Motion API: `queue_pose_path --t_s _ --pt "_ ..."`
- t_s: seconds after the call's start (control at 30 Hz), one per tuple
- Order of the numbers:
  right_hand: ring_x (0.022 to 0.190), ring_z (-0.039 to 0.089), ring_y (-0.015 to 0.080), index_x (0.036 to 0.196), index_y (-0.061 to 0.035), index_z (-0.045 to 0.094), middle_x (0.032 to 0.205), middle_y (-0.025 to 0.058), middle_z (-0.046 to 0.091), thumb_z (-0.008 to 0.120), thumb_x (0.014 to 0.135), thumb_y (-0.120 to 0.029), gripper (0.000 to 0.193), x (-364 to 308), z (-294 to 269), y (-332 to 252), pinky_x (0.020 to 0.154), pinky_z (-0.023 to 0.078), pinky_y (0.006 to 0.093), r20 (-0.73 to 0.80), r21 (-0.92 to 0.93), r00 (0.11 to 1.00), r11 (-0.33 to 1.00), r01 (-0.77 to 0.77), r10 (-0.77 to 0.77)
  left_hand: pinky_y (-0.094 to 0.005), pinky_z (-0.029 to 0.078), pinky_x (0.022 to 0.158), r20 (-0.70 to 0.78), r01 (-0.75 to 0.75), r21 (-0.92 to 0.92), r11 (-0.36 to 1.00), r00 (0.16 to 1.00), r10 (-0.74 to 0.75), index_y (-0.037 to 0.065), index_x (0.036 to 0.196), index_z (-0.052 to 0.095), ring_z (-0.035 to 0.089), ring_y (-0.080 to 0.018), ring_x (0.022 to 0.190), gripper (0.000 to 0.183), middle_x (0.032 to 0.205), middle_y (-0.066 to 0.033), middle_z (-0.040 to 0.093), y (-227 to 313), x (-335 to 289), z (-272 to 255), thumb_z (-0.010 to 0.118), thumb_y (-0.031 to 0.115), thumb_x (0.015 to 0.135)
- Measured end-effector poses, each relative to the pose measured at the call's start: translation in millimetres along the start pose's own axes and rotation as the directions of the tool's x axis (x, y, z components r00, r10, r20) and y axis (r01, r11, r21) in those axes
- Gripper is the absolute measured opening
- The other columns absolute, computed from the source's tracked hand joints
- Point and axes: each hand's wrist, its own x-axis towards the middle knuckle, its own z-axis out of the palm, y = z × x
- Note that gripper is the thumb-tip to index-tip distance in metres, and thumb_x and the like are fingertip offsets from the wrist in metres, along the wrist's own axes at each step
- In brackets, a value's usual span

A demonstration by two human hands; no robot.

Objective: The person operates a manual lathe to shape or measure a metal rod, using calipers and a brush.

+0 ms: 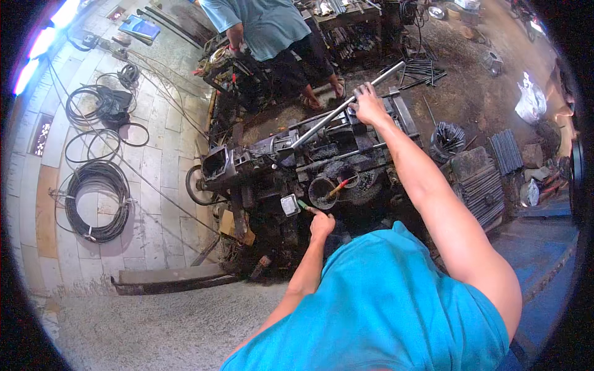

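Note:
A long grey metal rod (330, 120) slants up to the right across a dark, greasy lathe-like machine (263, 151), its lower end at the machine's head. My right hand (370, 106) is closed round the rod near its upper end, arm stretched out. Close to the machine's front, my left hand (322, 224) has its fingers round a short green handle (302, 204); what that handle belongs to is hard to make out. Just beside it is a small pale box (289, 205). A round dark container (322, 190) with a red-and-yellow-handled tool (339, 187) sits beyond my left hand.
Another person (263, 28) stands across the machine at a cluttered bench. To the right lie bundled rods (479, 195), a bucket of rods (449, 137) and a white plastic bag (530, 102). Belts and a black cable coil (96, 201) hang on the left wall.

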Motion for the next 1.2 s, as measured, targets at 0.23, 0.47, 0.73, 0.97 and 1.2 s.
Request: queue_pose_path --t_s 0.23,0.47,0.73,0.97,1.2 --pt "0.139 0.026 0.0347 0.128 -0.0037 0.053 0.141 0.0141 0.042 0.060 0.088 -0.036 0.052 1.9 -0.9 2.4 0.111 0.031 0.0443 0.012 -0.007 1.000 1.000 0.029 -0.029 -0.0443 0.050 0.088 -0.008 -0.011 0.007 1.000 1.000 0.011 -0.018 0.138 -0.014 0.063 -0.0409 0.098 0.100 0.108 -0.0308 0.062 -0.7 1.2 4.4 0.054 0.033 0.087" --pt "0.138 0.026 0.0339 0.129 -0.0060 0.051 0.141 0.0132 0.043 0.062 0.088 -0.036 0.052 1.2 6.1 0.0 0.107 0.034 0.0492 -0.051 0.022 0.998 1.000 0.023 -0.022 -0.0437 0.050 0.088 0.003 -0.001 0.017 1.000 1.000 0.001 -0.018 0.137 -0.016 0.063 -0.0408 0.098 0.100 0.108 -0.0300 0.063 1.8 0.2 2.5 0.054 0.033 0.087" --pt "0.137 0.028 0.0361 0.125 -0.0007 0.054 0.139 0.0180 0.045 0.061 0.088 -0.035 0.050 1.5 5.2 5.8 0.112 0.030 0.0433 -0.070 0.042 0.997 0.998 0.037 -0.034 -0.0436 0.050 0.088 0.011 0.006 -0.005 1.000 1.000 -0.006 -0.017 0.138 -0.016 0.063 -0.0407 0.100 0.099 0.108 -0.0303 0.062 7.5 -4.7 -3.7 0.053 0.033 0.088" --pt "0.137 0.028 0.0369 0.125 -0.0012 0.054 0.139 0.0182 0.044 0.060 0.089 -0.035 0.050 1.6 3.5 3.0 0.112 0.030 0.0438 -0.061 0.034 0.997 0.999 0.043 -0.040 -0.0434 0.050 0.089 0.003 0.001 -0.002 1.000 1.000 -0.001 -0.017 0.138 -0.017 0.063 -0.0406 0.100 0.100 0.109 -0.0309 0.062 3.9 -2.2 0.4 0.053 0.033 0.088" --pt "0.137 0.028 0.0373 0.127 -0.0001 0.053 0.139 0.0181 0.045 0.060 0.089 -0.035 0.052 2.6 8.4 2.0 0.113 0.027 0.0436 -0.074 0.020 0.996 0.999 0.042 -0.041 -0.0439 0.049 0.090 0.025 0.004 -0.022 1.000 1.000 -0.004 -0.017 0.138 -0.017 0.062 -0.0420 0.102 0.100 0.111 -0.0319 0.061 4.2 -2.1 0.9 0.054 0.034 0.088"
